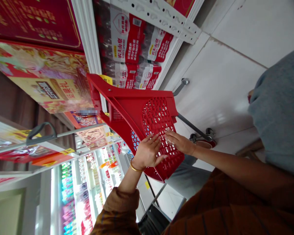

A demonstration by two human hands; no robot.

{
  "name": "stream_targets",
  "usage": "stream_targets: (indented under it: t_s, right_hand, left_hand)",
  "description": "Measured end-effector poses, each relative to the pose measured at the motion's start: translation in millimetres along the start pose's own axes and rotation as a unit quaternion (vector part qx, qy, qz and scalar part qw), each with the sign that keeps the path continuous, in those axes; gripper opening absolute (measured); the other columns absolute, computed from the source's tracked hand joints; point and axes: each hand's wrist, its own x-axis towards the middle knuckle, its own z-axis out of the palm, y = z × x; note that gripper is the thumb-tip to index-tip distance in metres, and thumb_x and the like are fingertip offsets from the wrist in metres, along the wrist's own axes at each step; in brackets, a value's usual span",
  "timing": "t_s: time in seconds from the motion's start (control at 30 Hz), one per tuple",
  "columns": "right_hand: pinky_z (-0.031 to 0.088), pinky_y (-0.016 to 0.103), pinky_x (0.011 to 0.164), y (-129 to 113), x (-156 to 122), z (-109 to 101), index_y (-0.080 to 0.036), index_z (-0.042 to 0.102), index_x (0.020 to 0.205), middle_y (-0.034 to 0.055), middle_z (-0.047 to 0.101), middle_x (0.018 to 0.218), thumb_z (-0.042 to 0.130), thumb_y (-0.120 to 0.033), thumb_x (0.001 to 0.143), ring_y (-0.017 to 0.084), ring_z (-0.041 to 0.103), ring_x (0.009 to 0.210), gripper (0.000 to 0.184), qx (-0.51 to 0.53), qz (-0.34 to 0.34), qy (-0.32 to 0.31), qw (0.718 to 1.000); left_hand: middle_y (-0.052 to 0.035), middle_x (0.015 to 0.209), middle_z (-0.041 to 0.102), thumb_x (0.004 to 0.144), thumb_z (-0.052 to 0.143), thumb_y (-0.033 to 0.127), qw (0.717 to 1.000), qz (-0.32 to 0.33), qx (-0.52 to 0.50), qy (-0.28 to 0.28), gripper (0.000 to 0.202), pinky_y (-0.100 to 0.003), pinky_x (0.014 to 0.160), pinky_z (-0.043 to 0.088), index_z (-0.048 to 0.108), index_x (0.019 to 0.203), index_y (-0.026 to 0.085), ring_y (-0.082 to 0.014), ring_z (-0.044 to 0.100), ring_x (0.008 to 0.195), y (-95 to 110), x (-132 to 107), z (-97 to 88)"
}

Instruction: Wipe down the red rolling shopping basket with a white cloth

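Note:
A red plastic shopping basket (127, 107) with a mesh wall sits on a wheeled metal frame, and the whole view is tilted sideways. My left hand (147, 151), with a gold bangle on the wrist, lies against the mesh with its fingers spread and holds nothing. My right hand (180, 142) rests right beside it on the same mesh wall, fingers stretched flat, its fingertips almost touching the left hand's. Both sleeves are brown. I cannot see anything inside the basket.
Shrink-wrapped packs of bottled water (129, 42) fill a white shelf behind the basket. Red gift boxes (46, 81) stack on the left. A grey handle (40, 130) and the cart wheels (203, 137) show over white floor tiles. A person's grey garment (279, 111) is at the right.

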Motion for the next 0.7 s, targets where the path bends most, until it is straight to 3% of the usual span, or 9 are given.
stream_targets:
  t_s: [0.23,0.33,0.53,0.7]
  right_hand:
    - [0.026,0.053,0.118,24.3,65.1,-18.4,-0.025,0.030,0.148,0.0083,0.033,0.154,0.038,-0.037,0.099,0.023,0.016,0.147,0.051,-0.016,0.138,0.129,0.982]
    - [0.025,0.053,0.118,35.9,80.6,-18.5,-0.025,0.033,0.147,0.0086,0.029,0.156,0.040,-0.042,0.098,0.025,0.017,0.147,0.052,-0.009,0.159,0.129,0.979]
    - [0.029,0.049,0.118,34.7,74.3,-11.3,-0.025,0.037,0.146,0.0079,0.037,0.152,0.039,-0.035,0.099,0.022,0.028,0.144,0.048,0.003,0.170,0.119,0.978]
    - [0.031,0.050,0.117,22.9,60.9,-9.9,-0.026,0.039,0.144,0.0068,0.041,0.150,0.035,-0.024,0.099,0.021,0.026,0.144,0.046,0.005,0.150,0.095,0.984]
  left_hand:
    - [-0.0181,0.110,0.071,0.089,0.043,0.056,1.000,0.002,-0.002,0.011,0.057,-0.053,0.097,0.051,0.069,0.103,0.008,-0.0345,0.063,0.112,4.1,1.1,-2.1]
    - [-0.0180,0.107,0.072,0.089,0.043,0.055,1.000,0.009,-0.017,0.023,0.056,-0.052,0.098,0.051,0.069,0.102,0.007,-0.0326,0.066,0.107,5.2,3.0,-3.7]
    - [-0.0164,0.106,0.073,0.090,0.042,0.057,0.999,0.010,-0.045,0.029,0.055,-0.052,0.102,0.049,0.070,0.101,0.010,-0.0304,0.067,0.105,8.0,4.3,-4.0]
    - [-0.0159,0.105,0.073,0.089,0.042,0.058,0.999,0.012,-0.044,0.021,0.055,-0.053,0.102,0.049,0.070,0.101,0.012,-0.0304,0.068,0.104,10.2,0.4,-1.1]
